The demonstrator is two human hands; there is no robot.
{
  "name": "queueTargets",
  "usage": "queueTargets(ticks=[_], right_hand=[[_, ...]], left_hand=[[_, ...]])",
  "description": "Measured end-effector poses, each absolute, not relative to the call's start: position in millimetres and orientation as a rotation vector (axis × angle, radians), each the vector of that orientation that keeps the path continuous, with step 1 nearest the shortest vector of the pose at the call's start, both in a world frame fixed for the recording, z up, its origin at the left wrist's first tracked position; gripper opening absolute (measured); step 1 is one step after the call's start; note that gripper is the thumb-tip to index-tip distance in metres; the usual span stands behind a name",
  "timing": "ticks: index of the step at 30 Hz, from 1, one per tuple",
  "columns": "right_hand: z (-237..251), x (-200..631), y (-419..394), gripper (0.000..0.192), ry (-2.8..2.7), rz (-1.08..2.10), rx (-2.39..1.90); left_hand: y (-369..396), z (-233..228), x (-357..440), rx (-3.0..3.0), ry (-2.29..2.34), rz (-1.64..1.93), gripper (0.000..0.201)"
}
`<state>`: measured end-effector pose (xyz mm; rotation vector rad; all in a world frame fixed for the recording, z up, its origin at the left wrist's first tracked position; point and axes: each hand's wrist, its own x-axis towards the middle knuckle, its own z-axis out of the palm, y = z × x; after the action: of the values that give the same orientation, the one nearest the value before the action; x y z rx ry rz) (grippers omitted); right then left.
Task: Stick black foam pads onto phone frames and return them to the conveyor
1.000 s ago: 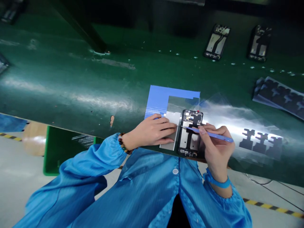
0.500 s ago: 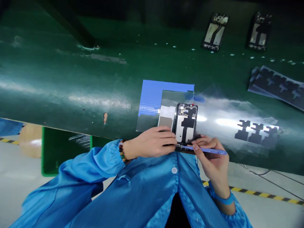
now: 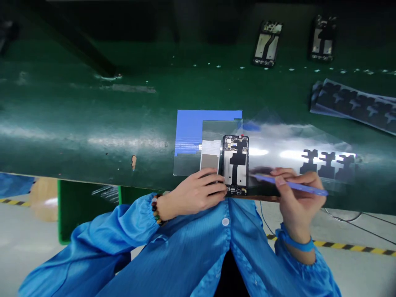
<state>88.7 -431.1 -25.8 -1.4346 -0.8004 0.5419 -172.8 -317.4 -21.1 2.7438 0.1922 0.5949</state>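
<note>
An opened phone [image 3: 242, 173] lies near the table's front edge, its inner parts showing and black film across its middle. My left hand [image 3: 201, 190] lies at the phone's lower left, fingers stretched out and fingertips touching its edge; the thumb is hidden. My right hand [image 3: 301, 198] is closed on blue-violet tweezers [image 3: 306, 188], whose tip points at the phone's right side, apart from it or just at its edge. Left of the phone lie a white and grey piece [image 3: 210, 153] and a blue sheet [image 3: 189, 128].
Clear film with several black stickers [image 3: 327, 165] lies to the right. Sheets of black stickers [image 3: 355, 101] are farther back. Two more opened phones [image 3: 267, 44] [image 3: 323, 39] lie at the back. A green bin [image 3: 66, 210] stands below the table edge at left.
My right hand has drawn the tweezers away from the phone's lower end, to the right and slightly up. My left hand stays at the phone's edge. The whole view has shifted a little.
</note>
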Motion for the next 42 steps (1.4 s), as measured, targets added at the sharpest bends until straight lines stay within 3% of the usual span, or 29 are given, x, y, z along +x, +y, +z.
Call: queueTargets(ticks=[6, 10, 13, 17, 20, 24, 29, 33, 37, 38, 42], right_hand=[[-45.5, 114.9, -416.9, 0.036, -0.553, 0.359, -1.429], [-50.5, 113.1, -418.7, 0.029, -0.507, 0.331, -1.449], [-51.8, 112.3, -421.4, 0.024, -0.517, 0.289, -1.568], [-54.3, 113.7, -422.6, 0.031, -0.508, 0.281, -1.651], [-54.0, 111.8, -426.8, 0.030, -0.502, 0.245, -1.652], [-54.7, 103.5, -441.8, 0.017, -0.674, 0.201, -1.643], [-64.0, 94.7, -449.7, 0.016, -0.724, -0.045, -1.576], [-71.7, 95.0, -449.4, 0.023, -0.799, -0.121, -1.584], [-75.5, 97.7, -451.9, 0.026, -0.877, -0.135, -1.600], [-75.6, 98.0, -452.1, 0.026, -0.879, -0.133, -1.610], [-74.6, 98.5, -451.4, 0.031, -0.869, -0.149, -1.623]], left_hand=[[-344.6, -33.6, -186.0, 2.665, 0.234, 0.821, 0.021], [-333.2, -11.8, -191.7, 2.641, 0.234, 0.878, 0.026], [-290.6, 16.8, -176.7, 2.521, 0.326, 1.057, 0.019], [-186.9, 25.5, -126.9, 2.392, 0.635, 1.385, 0.012], [-95.0, 4.4, -89.9, 2.270, 0.880, 1.286, 0.004], [-9.4, -24.4, -66.3, 2.192, 1.071, 1.009, 0.013], [14.2, -24.8, -39.5, 2.275, 1.218, 0.841, 0.024], [-7.5, -24.4, 36.8, 2.356, 1.184, 0.668, 0.026], [-45.5, -29.8, 131.0, 2.312, 1.220, 0.589, 0.092], [-52.9, -29.3, 149.0, 2.281, 1.254, 0.599, 0.093], [-57.0, -16.0, 181.9, 2.152, 1.317, 0.630, 0.058]])
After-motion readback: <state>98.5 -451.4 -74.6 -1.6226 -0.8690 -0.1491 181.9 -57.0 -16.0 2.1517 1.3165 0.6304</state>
